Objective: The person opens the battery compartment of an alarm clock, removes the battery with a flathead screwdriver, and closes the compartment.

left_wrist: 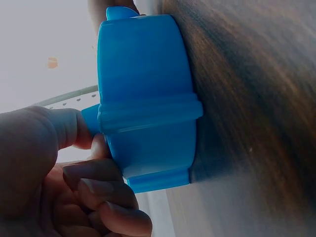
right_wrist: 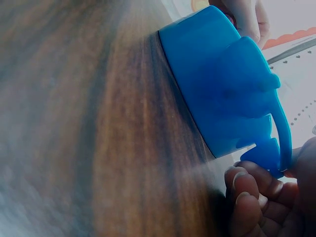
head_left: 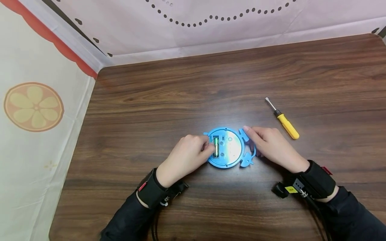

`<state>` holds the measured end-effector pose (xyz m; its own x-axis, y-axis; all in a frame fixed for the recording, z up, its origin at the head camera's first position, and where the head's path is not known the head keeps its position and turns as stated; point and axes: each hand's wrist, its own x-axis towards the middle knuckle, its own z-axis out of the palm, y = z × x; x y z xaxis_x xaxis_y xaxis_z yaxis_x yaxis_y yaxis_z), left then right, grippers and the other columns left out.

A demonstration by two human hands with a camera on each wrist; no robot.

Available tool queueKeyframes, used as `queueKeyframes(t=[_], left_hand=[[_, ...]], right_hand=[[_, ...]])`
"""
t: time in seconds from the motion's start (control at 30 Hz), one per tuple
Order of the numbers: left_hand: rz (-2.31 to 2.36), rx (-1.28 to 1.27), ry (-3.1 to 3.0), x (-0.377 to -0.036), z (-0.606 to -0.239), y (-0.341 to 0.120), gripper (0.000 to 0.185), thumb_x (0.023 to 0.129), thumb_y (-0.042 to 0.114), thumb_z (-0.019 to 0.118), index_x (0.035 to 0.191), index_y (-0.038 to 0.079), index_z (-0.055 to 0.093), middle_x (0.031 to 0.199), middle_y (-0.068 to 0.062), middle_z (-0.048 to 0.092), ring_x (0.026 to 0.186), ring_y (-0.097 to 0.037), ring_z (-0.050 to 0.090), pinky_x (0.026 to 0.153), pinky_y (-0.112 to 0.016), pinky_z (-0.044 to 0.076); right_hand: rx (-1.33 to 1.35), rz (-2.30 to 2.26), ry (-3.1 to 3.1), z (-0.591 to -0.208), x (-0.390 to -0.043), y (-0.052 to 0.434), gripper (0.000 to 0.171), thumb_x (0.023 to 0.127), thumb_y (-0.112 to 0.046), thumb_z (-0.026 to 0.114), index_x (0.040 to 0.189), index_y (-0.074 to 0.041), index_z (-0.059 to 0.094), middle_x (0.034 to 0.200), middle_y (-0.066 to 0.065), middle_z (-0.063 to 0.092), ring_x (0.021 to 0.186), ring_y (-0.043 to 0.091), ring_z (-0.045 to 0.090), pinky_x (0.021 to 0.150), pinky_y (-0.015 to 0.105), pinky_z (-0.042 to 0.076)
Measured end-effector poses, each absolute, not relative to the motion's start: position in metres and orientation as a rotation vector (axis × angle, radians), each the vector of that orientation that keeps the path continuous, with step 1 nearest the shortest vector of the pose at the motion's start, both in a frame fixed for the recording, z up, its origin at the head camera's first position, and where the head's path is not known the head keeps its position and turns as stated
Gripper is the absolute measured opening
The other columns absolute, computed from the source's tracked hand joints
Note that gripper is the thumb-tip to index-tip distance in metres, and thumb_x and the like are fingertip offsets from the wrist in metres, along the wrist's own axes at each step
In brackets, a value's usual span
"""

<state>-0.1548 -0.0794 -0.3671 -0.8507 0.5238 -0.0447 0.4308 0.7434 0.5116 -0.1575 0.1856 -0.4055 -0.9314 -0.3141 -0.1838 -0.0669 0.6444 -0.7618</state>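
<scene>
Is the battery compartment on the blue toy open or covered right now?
Open. On the blue toy the slot shows a battery uncovered, with the left hand touching its edge; no cover is visible.

A round blue plastic toy (right_wrist: 222,89) lies flat on the dark wooden worktop (right_wrist: 98,138), seen edge-on. The right hand (right_wrist: 269,197) sits at the toy's near side, its curled fingers (right_wrist: 242,182) touching a thin blue loop there. Another hand's fingers show beyond the far rim.

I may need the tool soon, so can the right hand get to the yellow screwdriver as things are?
Probably yes: the screwdriver lies on bare table beside the right hand, nothing between, but that hand must release the blue toy.
</scene>
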Motion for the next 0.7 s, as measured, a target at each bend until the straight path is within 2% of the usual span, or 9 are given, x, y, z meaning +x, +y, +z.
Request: queueKeyframes(t=[0.7], left_hand=[[0.747, 0.780, 2.747, -0.1550, -0.3703, -0.0786, 0.037, 0.096, 0.010, 0.052, 0.062, 0.016, 0.036, 0.060, 0.008, 0.023, 0.050, -0.005, 0.018, 0.047, -0.022, 0.021]], right_hand=[[-0.297, -1.173, 2.561, -0.4040, -0.1577, 0.1850, 0.054, 0.108, -0.050, 0.035, 0.079, -0.012, 0.059, 0.060, 0.000, 0.052, 0.054, 0.020, 0.052, 0.052, 0.031, 0.042]])
